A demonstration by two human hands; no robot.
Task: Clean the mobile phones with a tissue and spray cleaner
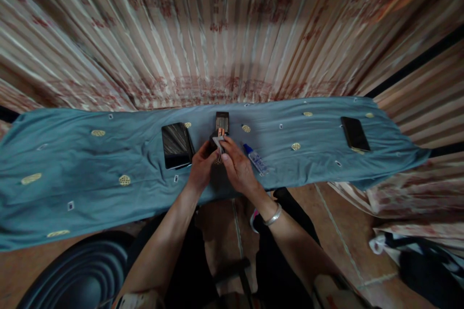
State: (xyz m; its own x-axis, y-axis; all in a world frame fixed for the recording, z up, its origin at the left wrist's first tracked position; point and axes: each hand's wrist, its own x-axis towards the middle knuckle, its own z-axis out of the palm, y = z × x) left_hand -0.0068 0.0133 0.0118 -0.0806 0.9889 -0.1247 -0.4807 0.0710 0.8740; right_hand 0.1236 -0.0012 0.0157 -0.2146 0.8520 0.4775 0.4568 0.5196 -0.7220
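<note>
My left hand (201, 166) and my right hand (239, 166) meet over the middle of the cloth-covered table, fingers closed around a small grey-white folded piece (218, 143). Its kind does not show clearly, and the fingers cover part of it. Just beyond the fingertips stands a small black open box (222, 119), with a copper-coloured piece (221, 132) at its near side. A clear bottle with a blue cap (256, 160) lies right of my right hand. To the left of my left hand rests a shiny black tablet-like slab (176, 146), apparently on top of another dark flat thing.
A black phone (355, 134) lies near the right end of the blue tablecloth (90, 159). Patterned curtains (224, 34) hang behind the table. A ridged black round object (79, 275) is on the floor at lower left, and a dark bag-like thing (420, 270) at lower right.
</note>
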